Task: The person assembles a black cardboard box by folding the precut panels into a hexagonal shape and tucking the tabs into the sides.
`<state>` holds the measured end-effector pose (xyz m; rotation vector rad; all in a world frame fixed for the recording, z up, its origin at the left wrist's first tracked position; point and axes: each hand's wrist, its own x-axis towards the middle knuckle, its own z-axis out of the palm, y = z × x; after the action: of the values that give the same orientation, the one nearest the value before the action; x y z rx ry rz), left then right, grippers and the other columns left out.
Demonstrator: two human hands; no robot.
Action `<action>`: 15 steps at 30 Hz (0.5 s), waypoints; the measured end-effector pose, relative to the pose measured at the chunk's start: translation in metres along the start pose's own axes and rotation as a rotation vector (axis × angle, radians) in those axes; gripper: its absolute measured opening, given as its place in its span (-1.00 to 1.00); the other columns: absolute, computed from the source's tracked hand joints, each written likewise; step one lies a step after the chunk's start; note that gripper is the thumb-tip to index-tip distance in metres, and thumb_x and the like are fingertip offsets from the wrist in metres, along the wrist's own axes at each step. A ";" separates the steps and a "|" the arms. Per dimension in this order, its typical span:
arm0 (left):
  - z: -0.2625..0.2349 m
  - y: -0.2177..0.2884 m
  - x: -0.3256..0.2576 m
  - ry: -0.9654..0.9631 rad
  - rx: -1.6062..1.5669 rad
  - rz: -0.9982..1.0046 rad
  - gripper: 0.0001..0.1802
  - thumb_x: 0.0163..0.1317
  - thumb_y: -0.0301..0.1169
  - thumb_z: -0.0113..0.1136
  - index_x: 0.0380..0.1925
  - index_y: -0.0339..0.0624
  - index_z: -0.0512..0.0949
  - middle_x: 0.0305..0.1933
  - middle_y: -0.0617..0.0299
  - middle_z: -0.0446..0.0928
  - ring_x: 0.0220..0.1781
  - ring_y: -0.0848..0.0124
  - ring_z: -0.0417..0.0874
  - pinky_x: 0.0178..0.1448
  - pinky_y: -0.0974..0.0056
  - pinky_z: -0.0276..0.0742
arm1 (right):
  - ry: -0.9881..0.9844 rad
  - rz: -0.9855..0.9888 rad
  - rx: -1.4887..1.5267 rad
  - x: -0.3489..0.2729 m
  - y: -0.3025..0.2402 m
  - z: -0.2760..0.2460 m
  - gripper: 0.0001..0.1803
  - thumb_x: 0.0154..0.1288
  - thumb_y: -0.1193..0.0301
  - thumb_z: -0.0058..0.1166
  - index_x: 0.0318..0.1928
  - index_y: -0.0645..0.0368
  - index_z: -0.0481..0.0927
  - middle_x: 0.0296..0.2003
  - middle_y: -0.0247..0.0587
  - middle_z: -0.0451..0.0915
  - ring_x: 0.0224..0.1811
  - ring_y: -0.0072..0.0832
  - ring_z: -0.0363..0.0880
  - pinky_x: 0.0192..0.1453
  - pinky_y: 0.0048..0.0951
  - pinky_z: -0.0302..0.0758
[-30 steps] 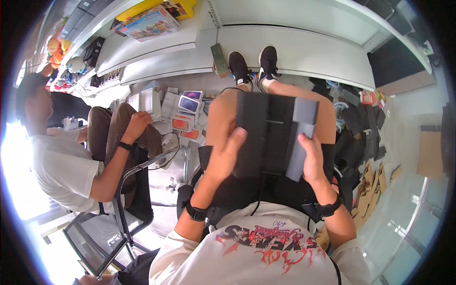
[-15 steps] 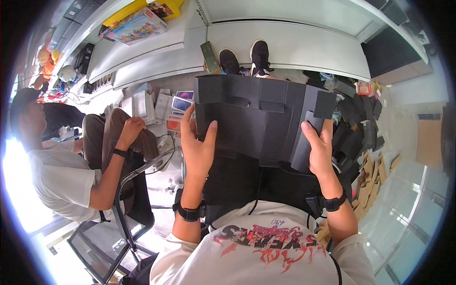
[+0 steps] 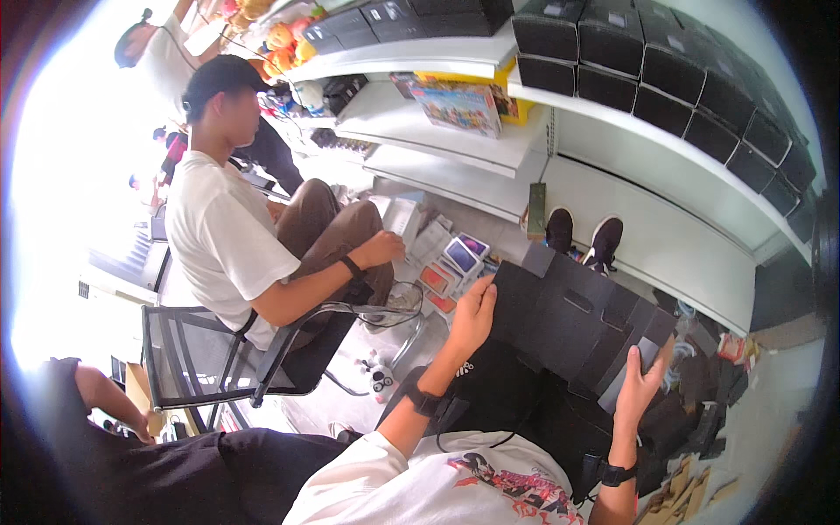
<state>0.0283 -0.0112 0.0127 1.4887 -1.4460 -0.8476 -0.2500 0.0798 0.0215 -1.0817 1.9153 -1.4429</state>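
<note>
Over your lap, you hold a flat black cardboard box blank (image 3: 573, 319) between both hands: your left hand (image 3: 472, 317) clasps its left edge, your right hand (image 3: 640, 387) grips its lower right corner. Beside you, a seated person's hand (image 3: 382, 249) rests near small colourful boxes (image 3: 455, 262) on the floor.

A seated person in a white shirt (image 3: 219, 236) reaches toward small boxes (image 3: 451, 262) below white shelves (image 3: 455, 157).

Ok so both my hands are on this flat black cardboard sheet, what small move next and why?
Probably fold up a side flap: the black cardboard sheet lies unfolded across your lap, left hand gripping one edge, right hand the other, creases visible.
</note>
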 end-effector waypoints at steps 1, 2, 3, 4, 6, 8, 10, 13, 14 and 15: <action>-0.004 0.010 -0.003 0.012 0.002 0.015 -0.68 0.42 -0.39 -0.02 0.05 -0.38 0.49 -0.23 0.09 0.63 -0.13 0.42 0.59 0.01 0.34 0.47 | 0.065 -0.095 -0.072 -0.001 -0.004 0.001 -0.50 0.34 0.38 0.17 0.19 0.36 0.37 0.03 -0.06 0.49 0.03 -0.32 0.52 0.09 -0.31 0.47; -0.010 0.022 -0.006 0.004 -0.051 0.010 -0.69 0.44 -0.40 -0.03 0.04 -0.40 0.48 -0.24 0.14 0.62 -0.13 0.48 0.55 0.01 0.37 0.45 | 0.061 -0.102 -0.151 -0.001 -0.002 0.003 -0.44 0.30 0.37 0.22 0.20 0.36 0.33 0.03 -0.05 0.48 0.03 -0.31 0.51 0.10 -0.30 0.46; -0.014 0.032 -0.009 -0.008 -0.105 0.006 -0.69 0.45 -0.40 -0.05 0.04 -0.41 0.48 -0.25 0.20 0.60 -0.13 0.54 0.52 0.01 0.40 0.43 | 0.060 -0.107 -0.231 -0.002 0.000 0.003 -0.38 0.26 0.36 0.28 0.21 0.37 0.29 0.02 -0.04 0.47 0.02 -0.29 0.51 0.10 -0.29 0.46; -0.018 0.030 -0.009 -0.041 -0.236 -0.011 -0.70 0.45 -0.41 -0.04 0.04 -0.41 0.48 -0.23 0.31 0.57 -0.13 0.59 0.50 -0.01 0.44 0.42 | 0.121 -0.368 -0.345 -0.001 -0.008 0.005 -0.32 0.22 0.35 0.32 0.21 0.38 0.25 0.04 0.01 0.43 0.02 -0.25 0.49 0.11 -0.24 0.44; -0.024 0.029 -0.008 -0.053 -0.315 -0.025 -0.70 0.45 -0.41 -0.03 0.03 -0.42 0.48 -0.22 0.35 0.56 -0.13 0.62 0.49 -0.02 0.47 0.41 | 0.126 -0.252 -0.320 -0.002 -0.010 0.008 -0.33 0.21 0.38 0.32 0.21 0.38 0.25 0.04 0.03 0.43 0.07 -0.24 0.45 0.18 -0.22 0.38; -0.027 0.037 -0.008 -0.092 -0.432 -0.059 -0.70 0.44 -0.42 0.00 0.03 -0.43 0.49 -0.18 0.39 0.55 -0.13 0.65 0.48 -0.01 0.50 0.40 | 0.117 -0.099 -0.262 0.002 0.008 0.007 -0.34 0.21 0.39 0.31 0.20 0.37 0.25 0.03 0.01 0.43 0.08 -0.25 0.44 0.20 -0.22 0.36; -0.030 0.047 -0.013 -0.103 -0.522 -0.078 -0.70 0.43 -0.41 0.01 0.04 -0.41 0.50 -0.16 0.37 0.56 -0.12 0.63 0.50 0.01 0.49 0.41 | 0.168 -0.212 -0.197 0.013 0.021 0.001 -0.39 0.26 0.38 0.26 0.19 0.34 0.24 0.01 -0.02 0.41 0.08 -0.29 0.42 0.21 -0.27 0.33; -0.036 0.072 -0.029 -0.104 -0.686 -0.139 -0.69 0.42 -0.40 0.03 0.05 -0.36 0.51 -0.12 0.32 0.60 -0.09 0.58 0.55 0.04 0.47 0.44 | 0.153 -0.197 0.010 0.013 0.014 -0.001 -0.44 0.30 0.38 0.22 0.17 0.30 0.24 0.00 -0.06 0.39 0.06 -0.34 0.40 0.20 -0.32 0.32; -0.041 0.080 -0.034 -0.096 -0.762 -0.178 -0.69 0.41 -0.40 0.04 0.06 -0.34 0.51 -0.09 0.29 0.61 -0.07 0.55 0.58 0.06 0.45 0.46 | 0.124 -0.256 0.130 0.014 0.023 -0.002 -0.48 0.34 0.38 0.17 0.16 0.30 0.24 0.01 -0.09 0.38 0.05 -0.39 0.39 0.20 -0.35 0.32; -0.041 0.075 -0.035 -0.085 -0.775 -0.177 -0.69 0.40 -0.40 0.05 0.07 -0.31 0.51 -0.07 0.26 0.62 -0.05 0.52 0.60 0.07 0.44 0.47 | 0.097 -0.271 0.215 0.015 0.028 -0.005 -0.52 0.38 0.38 0.12 0.16 0.31 0.24 0.02 -0.11 0.39 0.05 -0.40 0.40 0.20 -0.35 0.33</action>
<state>0.0329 0.0325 0.0939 0.9912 -0.8754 -1.3947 -0.2704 0.0729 -0.0022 -1.2221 1.6763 -1.8328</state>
